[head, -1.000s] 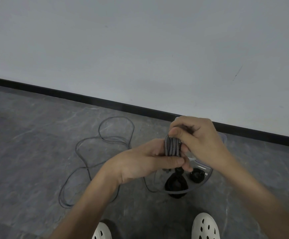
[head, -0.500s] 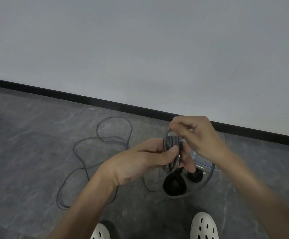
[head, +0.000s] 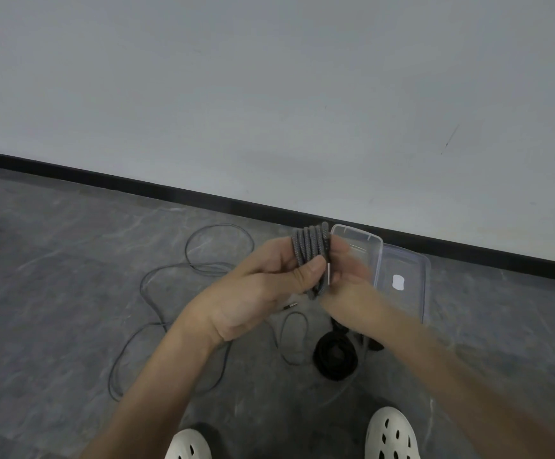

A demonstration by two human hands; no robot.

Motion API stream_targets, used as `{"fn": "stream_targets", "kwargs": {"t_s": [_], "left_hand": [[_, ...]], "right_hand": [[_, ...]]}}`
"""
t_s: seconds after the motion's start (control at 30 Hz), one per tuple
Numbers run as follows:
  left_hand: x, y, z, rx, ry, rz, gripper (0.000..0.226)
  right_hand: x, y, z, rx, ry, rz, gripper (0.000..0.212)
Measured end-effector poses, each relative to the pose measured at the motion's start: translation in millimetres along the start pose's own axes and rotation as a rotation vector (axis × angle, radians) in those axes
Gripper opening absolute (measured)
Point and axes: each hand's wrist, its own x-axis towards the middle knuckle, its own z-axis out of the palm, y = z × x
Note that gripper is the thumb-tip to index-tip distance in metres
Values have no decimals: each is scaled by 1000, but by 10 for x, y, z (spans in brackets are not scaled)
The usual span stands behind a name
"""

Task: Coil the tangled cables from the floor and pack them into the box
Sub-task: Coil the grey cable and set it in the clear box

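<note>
A coil of grey braided cable (head: 312,256) is gripped in my left hand (head: 263,293), thumb across its front, held above the floor. My right hand (head: 349,276) is blurred and lies against the coil's right side, its fingers curled on the cable by a small metal plug. A clear plastic box (head: 402,260) stands on the floor behind my hands, near the wall. A black coiled cable (head: 335,356) lies inside the box's near end. A thin dark cable (head: 157,293) sprawls in loose loops on the floor at left.
The grey floor meets a white wall at a black skirting board (head: 137,183). My two white perforated shoes (head: 392,435) show at the bottom edge. The thin cable's plug end (head: 291,305) lies just below my left hand.
My right hand has dropped from the top of the coil to its right side. The view has shifted, so the box's far part now shows behind my hands.
</note>
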Motion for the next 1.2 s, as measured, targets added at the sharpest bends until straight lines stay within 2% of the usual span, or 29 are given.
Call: {"fn": "stream_targets", "kwargs": {"t_s": [0.03, 0.07, 0.17, 0.23, 0.4, 0.6, 0.67, 0.77, 0.83, 1.0, 1.07, 1.13, 1.2], "left_hand": [[-5, 10, -15, 14, 11, 10, 26], [-12, 10, -32, 37, 28, 22, 26], [-20, -25, -84, 72, 117, 77, 28], [-3, -54, -116, 41, 182, 121, 27], [40, -102, -189, 99, 417, 228, 22], [78, -126, -184, 211, 630, 238, 25], [75, -123, -226, 239, 696, 209, 24], [59, -134, -269, 339, 766, 148, 28], [57, -160, -279, 465, 750, 108, 26], [50, -234, -353, 740, 670, 0, 13], [41, -255, -347, 828, 634, -30, 13], [32, -266, -350, 875, 602, -100, 8], [24, -265, -355, 881, 530, -151, 38]], "right_hand": [[-6, 0, 50, 15, 2, -20, 50], [0, -29, 77, 1, -33, -24, 49], [32, -56, 116, -212, -159, 20, 23], [6, -48, 148, -289, -202, 19, 16], [-49, -42, 207, -443, -247, 16, 37], [-116, -152, 193, -480, -264, 74, 14], [-145, -168, 104, -480, -229, 129, 19], [-177, -220, -35, -289, -200, 217, 26], [-167, -255, -85, -135, -187, 312, 27], [-116, -378, -176, 679, -122, 634, 23], [-117, -410, -211, 776, -147, 672, 18], [-113, -411, -270, 805, -185, 674, 26], [-96, -398, -350, 825, -193, 664, 31]]}}
